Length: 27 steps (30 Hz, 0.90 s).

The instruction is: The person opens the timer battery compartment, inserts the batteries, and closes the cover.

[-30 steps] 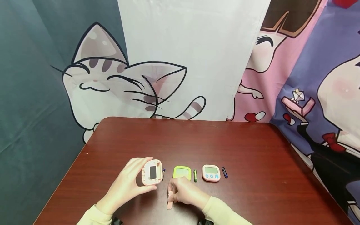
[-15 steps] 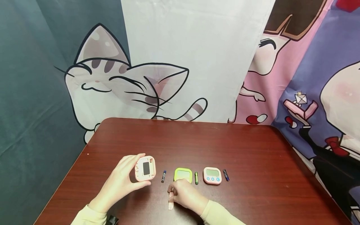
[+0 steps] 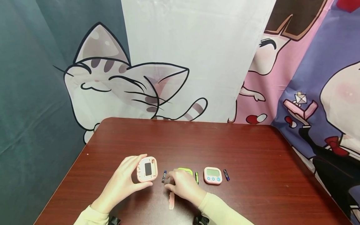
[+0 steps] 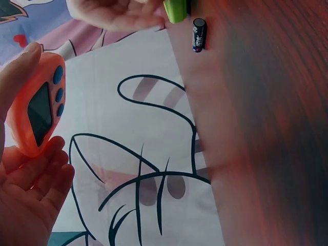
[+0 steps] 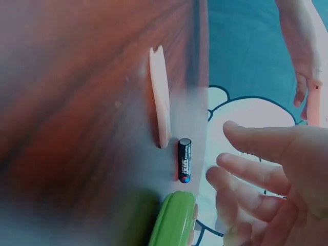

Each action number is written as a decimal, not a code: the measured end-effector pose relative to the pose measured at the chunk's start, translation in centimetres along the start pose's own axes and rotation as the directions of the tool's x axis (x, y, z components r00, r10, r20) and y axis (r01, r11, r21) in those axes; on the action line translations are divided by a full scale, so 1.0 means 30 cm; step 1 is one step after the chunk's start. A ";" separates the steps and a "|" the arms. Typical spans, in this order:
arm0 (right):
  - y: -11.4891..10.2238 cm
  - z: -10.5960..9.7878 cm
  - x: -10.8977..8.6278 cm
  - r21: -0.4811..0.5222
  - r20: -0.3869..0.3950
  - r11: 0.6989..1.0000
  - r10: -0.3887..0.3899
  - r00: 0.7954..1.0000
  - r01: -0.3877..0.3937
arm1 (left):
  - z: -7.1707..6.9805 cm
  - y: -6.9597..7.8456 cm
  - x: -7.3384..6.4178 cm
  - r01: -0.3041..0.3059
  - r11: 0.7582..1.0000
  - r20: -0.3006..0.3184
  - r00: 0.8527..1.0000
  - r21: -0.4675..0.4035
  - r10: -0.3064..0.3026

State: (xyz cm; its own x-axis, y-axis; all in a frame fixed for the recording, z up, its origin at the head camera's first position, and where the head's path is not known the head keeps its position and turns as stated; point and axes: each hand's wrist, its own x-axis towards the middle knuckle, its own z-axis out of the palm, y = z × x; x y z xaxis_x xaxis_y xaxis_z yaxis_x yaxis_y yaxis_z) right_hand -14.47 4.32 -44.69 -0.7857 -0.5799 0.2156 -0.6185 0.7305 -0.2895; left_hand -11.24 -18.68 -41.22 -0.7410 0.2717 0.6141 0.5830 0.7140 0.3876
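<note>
My left hand [image 3: 119, 181] grips a pink digital timer [image 3: 147, 169] by its edges, off the table. Its back, with an uncovered battery slot, faces the head camera; the screen and blue buttons show in the left wrist view. My right hand [image 3: 186, 185] hovers with relaxed fingers apart and nothing between them. Below its fingertips a long pink battery cover [image 3: 172, 201] lies on the table. Just beyond those fingers is a dark AAA-type battery [image 3: 164, 177], standing out clearly in the right wrist view too. The right hand partly hides a green timer [image 3: 185, 170].
Right of the green timer lies a green battery [image 3: 197, 177]. Farther right sit another pink timer [image 3: 212, 175], screen up, and a dark battery [image 3: 226, 175]. All rest on a brown wooden table [image 3: 185, 137], with a printed cloth [image 3: 197, 47] hanging behind its far edge.
My right hand has let go of the pink battery cover, leaving it on the table, and risen slightly forward. The left hand has drawn the timer leftward, uncovering the dark battery.
</note>
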 end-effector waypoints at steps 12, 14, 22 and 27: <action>-0.009 0.033 0.085 -0.221 -0.085 0.975 0.007 0.996 -0.026 | -0.009 -0.006 0.009 -0.018 1.000 -0.020 1.000 -0.003 0.018; -0.013 0.036 0.093 -0.220 -0.072 0.975 0.014 0.997 -0.030 | -0.008 -0.005 0.008 -0.016 1.000 -0.017 1.000 0.001 0.016; -0.022 0.049 0.109 -0.218 0.016 0.973 0.074 0.997 -0.068 | 0.002 -0.001 0.003 -0.016 1.000 0.001 1.000 0.001 0.016; -0.026 0.059 0.117 -0.215 0.037 0.973 0.094 0.995 -0.084 | 0.004 0.000 -0.002 -0.014 1.000 -0.005 1.000 0.013 0.014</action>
State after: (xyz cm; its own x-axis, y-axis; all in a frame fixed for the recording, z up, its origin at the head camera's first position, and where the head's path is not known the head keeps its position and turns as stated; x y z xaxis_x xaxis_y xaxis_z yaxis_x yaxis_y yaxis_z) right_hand -16.72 1.07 -45.37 -0.8392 -0.5218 0.1532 -0.5384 0.8368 -0.0992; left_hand -11.24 -18.62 -41.33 -0.7309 0.2790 0.6228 0.5893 0.7183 0.3698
